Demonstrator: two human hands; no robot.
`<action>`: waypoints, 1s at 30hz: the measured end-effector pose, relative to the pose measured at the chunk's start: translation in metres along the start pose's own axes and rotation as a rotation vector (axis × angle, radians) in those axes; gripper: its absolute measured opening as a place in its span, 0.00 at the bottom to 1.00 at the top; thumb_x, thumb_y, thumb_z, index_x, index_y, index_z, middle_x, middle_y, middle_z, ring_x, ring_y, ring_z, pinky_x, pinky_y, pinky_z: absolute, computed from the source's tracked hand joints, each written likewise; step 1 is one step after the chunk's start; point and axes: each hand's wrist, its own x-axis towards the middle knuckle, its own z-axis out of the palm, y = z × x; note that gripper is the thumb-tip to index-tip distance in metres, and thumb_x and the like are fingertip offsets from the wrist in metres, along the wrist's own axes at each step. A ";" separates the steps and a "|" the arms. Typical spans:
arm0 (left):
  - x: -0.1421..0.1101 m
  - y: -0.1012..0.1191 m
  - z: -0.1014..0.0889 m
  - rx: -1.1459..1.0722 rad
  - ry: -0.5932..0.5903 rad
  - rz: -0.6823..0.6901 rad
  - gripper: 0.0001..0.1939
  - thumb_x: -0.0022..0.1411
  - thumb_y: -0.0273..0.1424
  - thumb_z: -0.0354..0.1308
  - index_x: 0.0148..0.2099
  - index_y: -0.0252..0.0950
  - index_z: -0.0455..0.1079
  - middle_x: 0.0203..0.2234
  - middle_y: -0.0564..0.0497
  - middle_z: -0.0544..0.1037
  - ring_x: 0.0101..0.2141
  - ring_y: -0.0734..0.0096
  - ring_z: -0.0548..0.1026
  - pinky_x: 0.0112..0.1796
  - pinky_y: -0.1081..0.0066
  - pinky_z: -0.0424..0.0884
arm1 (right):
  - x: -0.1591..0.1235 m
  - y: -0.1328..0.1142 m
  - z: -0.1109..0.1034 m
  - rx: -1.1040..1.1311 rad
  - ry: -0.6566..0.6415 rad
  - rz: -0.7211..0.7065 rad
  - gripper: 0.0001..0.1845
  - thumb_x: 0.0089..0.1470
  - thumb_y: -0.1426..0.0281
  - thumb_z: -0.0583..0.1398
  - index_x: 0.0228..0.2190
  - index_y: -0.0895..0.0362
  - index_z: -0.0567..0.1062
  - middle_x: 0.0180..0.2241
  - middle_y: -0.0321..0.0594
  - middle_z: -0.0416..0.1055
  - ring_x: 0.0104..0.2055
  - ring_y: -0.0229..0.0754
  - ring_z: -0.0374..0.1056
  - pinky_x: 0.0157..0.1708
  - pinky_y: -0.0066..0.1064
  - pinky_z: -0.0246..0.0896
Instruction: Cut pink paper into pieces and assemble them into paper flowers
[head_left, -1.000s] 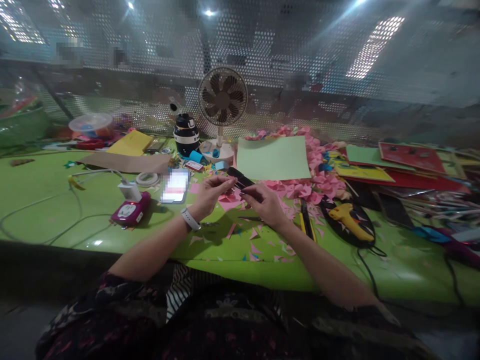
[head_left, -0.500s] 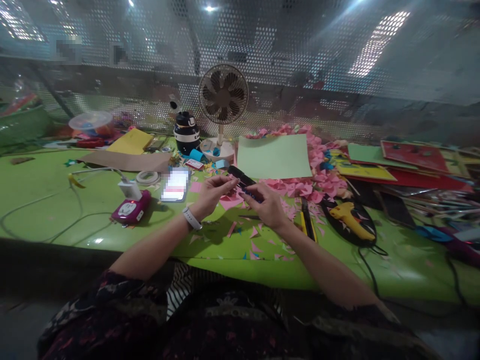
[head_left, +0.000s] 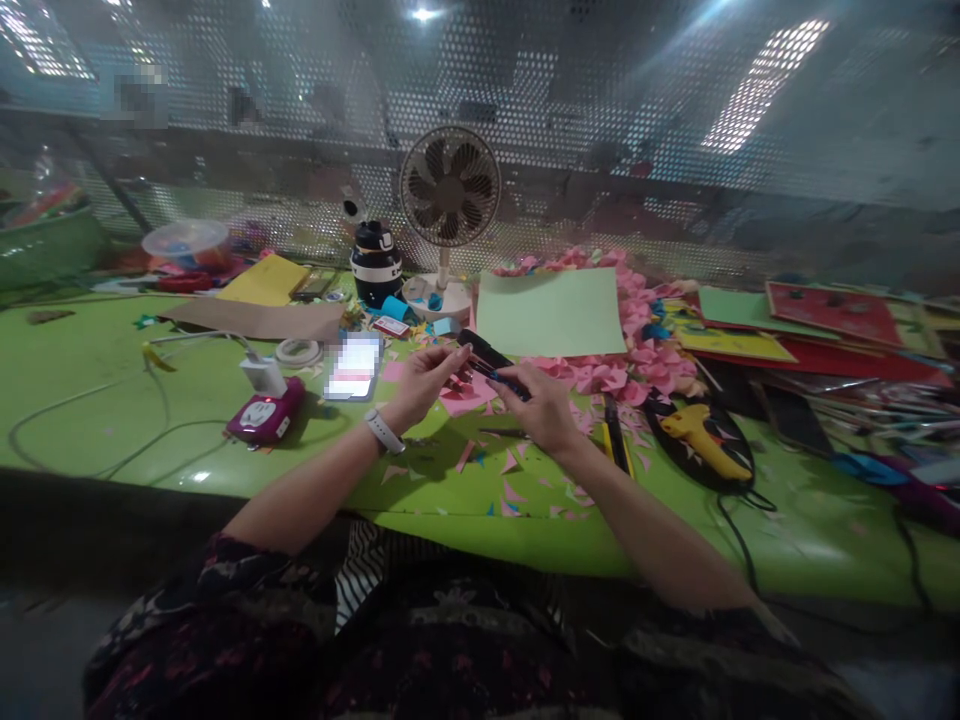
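My right hand (head_left: 536, 410) is closed round the back end of a black elongated tool (head_left: 480, 350), perhaps a stapler, which points up and to the left. My left hand (head_left: 420, 385), with a white wrist band, pinches at the tool's front end; what it holds is too small to name. Both hands hover over a pink paper sheet (head_left: 472, 398) and pink scraps on the green table (head_left: 112, 400).
Behind the hands lie a light green sheet (head_left: 551, 312), a heap of pink paper flowers (head_left: 637, 350) and a small fan (head_left: 448, 190). A yellow glue gun (head_left: 705, 440) and a cutter (head_left: 611, 435) lie right. A phone (head_left: 352, 367) and a magenta power strip (head_left: 266, 415) lie left.
The hands stay together on the black tool and have shifted slightly; the view has tilted a little. Nothing was picked up or put down.
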 end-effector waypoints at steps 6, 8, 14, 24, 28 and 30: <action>0.010 0.001 -0.011 0.009 0.143 0.033 0.26 0.51 0.52 0.70 0.32 0.33 0.73 0.22 0.54 0.75 0.21 0.79 0.73 0.21 0.78 0.71 | 0.000 0.002 -0.001 0.102 -0.049 0.129 0.08 0.62 0.62 0.61 0.34 0.54 0.73 0.31 0.42 0.75 0.27 0.41 0.68 0.25 0.34 0.65; 0.012 0.003 -0.015 -0.039 0.090 0.016 0.25 0.52 0.51 0.71 0.31 0.33 0.72 0.22 0.54 0.74 0.20 0.81 0.72 0.21 0.79 0.69 | 0.002 -0.001 -0.003 0.244 -0.046 0.283 0.10 0.60 0.60 0.62 0.35 0.53 0.70 0.30 0.39 0.73 0.25 0.39 0.67 0.23 0.32 0.63; 0.005 0.007 -0.010 -0.155 -0.235 -0.108 0.23 0.55 0.48 0.70 0.30 0.33 0.70 0.20 0.55 0.72 0.18 0.81 0.69 0.17 0.80 0.61 | 0.010 -0.017 -0.014 0.649 -0.080 0.597 0.15 0.51 0.60 0.66 0.34 0.54 0.68 0.20 0.27 0.61 0.18 0.31 0.53 0.16 0.25 0.45; -0.004 0.009 -0.001 -0.166 -0.563 -0.210 0.24 0.68 0.46 0.57 0.25 0.35 0.63 0.13 0.57 0.63 0.12 0.84 0.55 0.16 0.80 0.51 | 0.009 -0.022 -0.012 0.978 -0.413 0.660 0.25 0.46 0.50 0.71 0.34 0.56 0.73 0.14 0.19 0.50 0.14 0.27 0.39 0.14 0.26 0.30; -0.005 0.007 -0.001 -0.124 -0.572 -0.227 0.25 0.69 0.46 0.55 0.25 0.35 0.62 0.12 0.58 0.61 0.13 0.83 0.54 0.16 0.80 0.49 | 0.006 -0.023 -0.007 0.962 -0.431 0.676 0.26 0.44 0.51 0.72 0.33 0.57 0.74 0.15 0.22 0.54 0.14 0.26 0.40 0.15 0.26 0.30; -0.005 0.006 0.000 -0.109 -0.565 -0.254 0.24 0.68 0.46 0.56 0.26 0.35 0.63 0.12 0.58 0.61 0.13 0.83 0.54 0.16 0.79 0.49 | 0.006 -0.025 -0.006 0.977 -0.420 0.690 0.25 0.42 0.52 0.74 0.31 0.57 0.74 0.16 0.23 0.57 0.15 0.26 0.42 0.15 0.25 0.32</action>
